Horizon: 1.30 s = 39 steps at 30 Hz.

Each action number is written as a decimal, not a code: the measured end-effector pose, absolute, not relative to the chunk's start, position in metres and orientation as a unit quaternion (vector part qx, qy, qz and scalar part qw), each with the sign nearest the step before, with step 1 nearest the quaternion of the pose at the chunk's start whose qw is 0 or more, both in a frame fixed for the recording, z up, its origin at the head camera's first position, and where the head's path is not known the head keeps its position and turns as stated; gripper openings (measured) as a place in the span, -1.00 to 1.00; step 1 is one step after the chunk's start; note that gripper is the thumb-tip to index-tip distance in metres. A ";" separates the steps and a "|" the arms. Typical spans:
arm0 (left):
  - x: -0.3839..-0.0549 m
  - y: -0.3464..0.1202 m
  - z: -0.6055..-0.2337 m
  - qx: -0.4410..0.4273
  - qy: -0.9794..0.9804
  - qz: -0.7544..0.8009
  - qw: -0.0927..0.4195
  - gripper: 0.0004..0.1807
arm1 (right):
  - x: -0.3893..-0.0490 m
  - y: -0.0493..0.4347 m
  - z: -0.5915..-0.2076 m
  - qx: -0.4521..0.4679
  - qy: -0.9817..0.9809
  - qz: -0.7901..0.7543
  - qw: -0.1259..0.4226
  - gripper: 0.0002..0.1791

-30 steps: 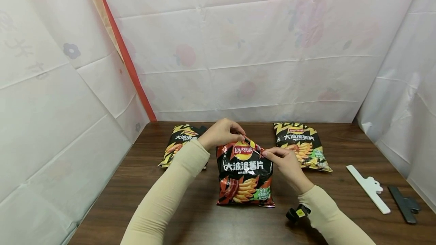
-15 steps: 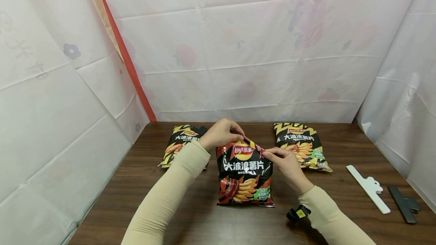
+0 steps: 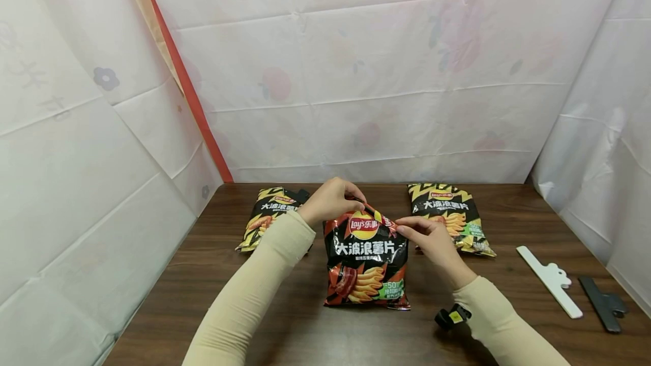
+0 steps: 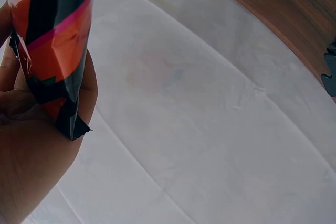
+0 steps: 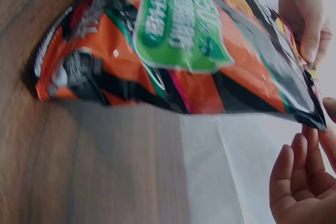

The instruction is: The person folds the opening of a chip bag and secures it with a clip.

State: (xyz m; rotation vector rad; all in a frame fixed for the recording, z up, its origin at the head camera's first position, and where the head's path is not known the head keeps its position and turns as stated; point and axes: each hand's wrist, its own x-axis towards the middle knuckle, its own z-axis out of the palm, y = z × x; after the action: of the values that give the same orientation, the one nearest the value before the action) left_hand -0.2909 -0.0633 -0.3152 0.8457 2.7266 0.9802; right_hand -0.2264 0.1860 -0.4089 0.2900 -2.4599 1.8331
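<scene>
The right grip (image 3: 438, 246) is shifting slightly outward, pinching the top right corner of the Lay's potato chip bag (image 3: 366, 264); the left grip (image 3: 330, 201) is pinching its folded top (image 3: 383, 221). The bag is standing on the surface (image 3: 305, 332), its fold probably being tightened.

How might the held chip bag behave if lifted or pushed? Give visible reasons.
The held chip bag bulges, so it is probably light for its size. Its shiny, creased film suggests a slippery, floppy skin. Upright on its narrow lower edge, it may tip if released.
</scene>
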 end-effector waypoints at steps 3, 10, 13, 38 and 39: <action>-0.291 -0.064 -0.316 0.280 0.900 0.327 0.063 -0.90 | -0.228 0.192 -0.406 0.102 -0.804 0.585 0.037 -0.60; -0.291 -0.063 -0.316 0.283 0.898 0.330 0.062 -0.90 | -0.233 0.215 -0.399 0.131 -0.789 0.597 0.068 -0.57; -0.291 -0.063 -0.316 0.282 0.898 0.332 0.062 -0.90 | -0.234 0.227 -0.393 0.133 -0.793 0.588 0.089 -0.58; -0.291 -0.064 -0.315 0.282 0.897 0.334 0.061 -0.91 | -0.222 0.354 -0.387 -0.011 -0.910 0.389 0.146 -0.40; -0.291 -0.064 -0.315 0.282 0.897 0.333 0.061 -0.91 | -0.222 0.358 -0.390 -0.016 -0.915 0.376 0.144 -0.40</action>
State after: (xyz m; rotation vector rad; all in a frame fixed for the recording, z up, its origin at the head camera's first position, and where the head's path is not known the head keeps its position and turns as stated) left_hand -0.2906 -0.0643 -0.3153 0.8538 2.7147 1.0081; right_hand -0.2224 0.3579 -0.3898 -0.0451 -2.6376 1.0828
